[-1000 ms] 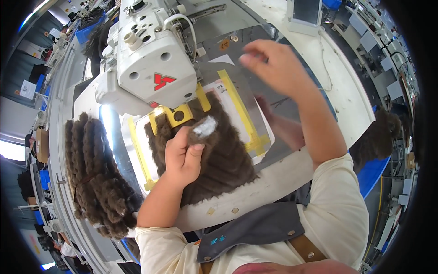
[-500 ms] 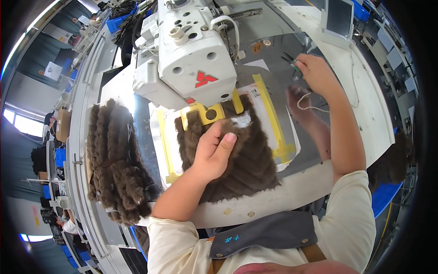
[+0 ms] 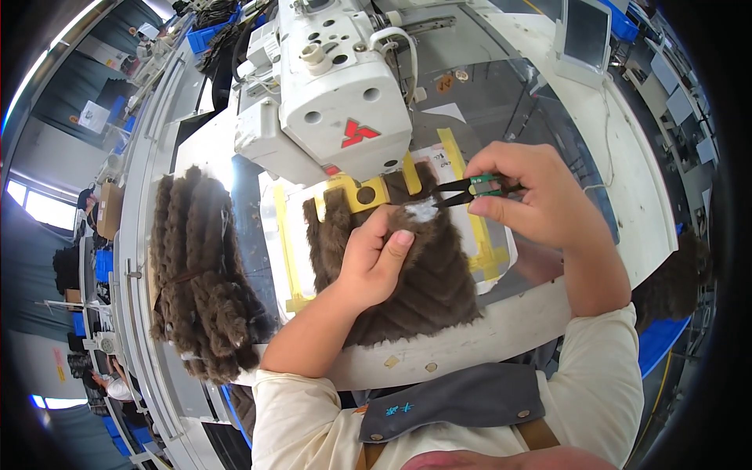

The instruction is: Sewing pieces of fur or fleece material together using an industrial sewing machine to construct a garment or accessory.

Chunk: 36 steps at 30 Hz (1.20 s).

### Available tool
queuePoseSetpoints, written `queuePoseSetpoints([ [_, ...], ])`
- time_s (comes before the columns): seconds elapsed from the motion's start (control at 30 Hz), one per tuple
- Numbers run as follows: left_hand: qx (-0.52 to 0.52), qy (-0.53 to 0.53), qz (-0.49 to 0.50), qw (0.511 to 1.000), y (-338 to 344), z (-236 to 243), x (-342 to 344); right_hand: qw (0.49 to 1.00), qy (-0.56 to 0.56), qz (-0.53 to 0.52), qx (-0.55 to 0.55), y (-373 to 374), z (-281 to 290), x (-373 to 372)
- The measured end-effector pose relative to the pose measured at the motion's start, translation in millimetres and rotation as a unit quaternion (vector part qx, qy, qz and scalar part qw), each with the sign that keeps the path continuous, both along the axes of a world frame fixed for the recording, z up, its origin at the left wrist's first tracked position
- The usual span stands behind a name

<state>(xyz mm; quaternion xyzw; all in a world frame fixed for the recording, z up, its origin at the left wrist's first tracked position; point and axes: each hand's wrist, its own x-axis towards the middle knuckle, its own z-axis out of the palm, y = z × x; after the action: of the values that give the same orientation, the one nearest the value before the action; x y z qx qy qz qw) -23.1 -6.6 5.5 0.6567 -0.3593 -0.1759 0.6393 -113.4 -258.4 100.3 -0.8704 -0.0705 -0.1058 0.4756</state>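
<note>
My left hand pinches a folded part of the brown fur piece, with a white patch exposed just beyond the thumb. My right hand grips small thread snips with a green handle, their black blades at the right side of that patch. The fur lies on a white board with yellow tape, under a yellow slotted clamp of the white sewing machine head.
A pile of brown fur strips lies at the left. A screen with a cord stands at the back right of the white table. More fur and a blue bin are at the right. Another person is at the lower far left.
My right hand reached to the far right of the table, took hold of the snips, and has brought them down and left to the white patch. My left hand still pinches the fur.
</note>
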Motion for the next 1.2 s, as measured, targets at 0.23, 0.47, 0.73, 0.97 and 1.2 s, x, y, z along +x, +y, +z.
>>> queuePoseSetpoints([
  [0.23,-0.007,-0.013,0.001,1.000,-1,-3,0,0.971,-0.141,-0.012,-0.195,5,-3,-4],
  [0.47,0.004,-0.023,-0.014,1.000,-1,-5,2,0.941,-0.193,-0.019,-0.277,6,1,-7],
  [0.73,-0.014,-0.049,0.003,0.999,4,4,0,0.919,-0.252,-0.022,-0.301,9,6,-11],
  [0.97,-0.023,-0.048,-0.008,0.999,2,-1,-1,0.916,-0.263,-0.017,-0.303,7,0,-15],
  [1.2,0.004,-0.076,-0.026,0.997,8,-2,-3,0.911,-0.238,0.047,-0.333,14,-3,-16],
])
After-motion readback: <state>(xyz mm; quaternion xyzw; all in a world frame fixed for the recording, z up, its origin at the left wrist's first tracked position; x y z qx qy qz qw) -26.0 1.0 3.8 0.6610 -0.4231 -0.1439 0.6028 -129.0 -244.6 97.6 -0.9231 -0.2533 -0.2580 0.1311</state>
